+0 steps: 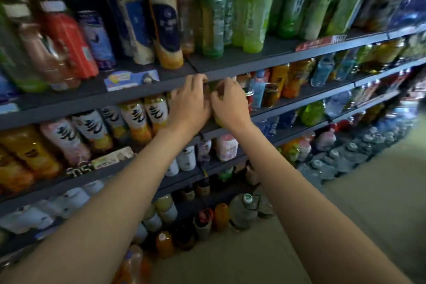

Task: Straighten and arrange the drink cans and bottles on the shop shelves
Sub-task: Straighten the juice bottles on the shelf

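Observation:
Both my arms reach into the second shelf from the top. My left hand (190, 101) and my right hand (228, 104) are side by side, wrapped around a yellow-green bottle (217, 121) that they mostly hide; only slivers show between and below the fingers. Just left of my hands stands a row of orange bottles with white labels (156, 112). To the right stand a blue bottle (258, 92), a dark jar (270, 95) and orange bottles (296, 77). The frame is blurred.
The dark shelf edge (230, 76) runs just above my hands. The top shelf holds tall green bottles (258, 11) and a navy-labelled bottle (166, 23). Lower shelves carry white and pink bottles (227, 147). Water jugs (244, 211) stand on the floor.

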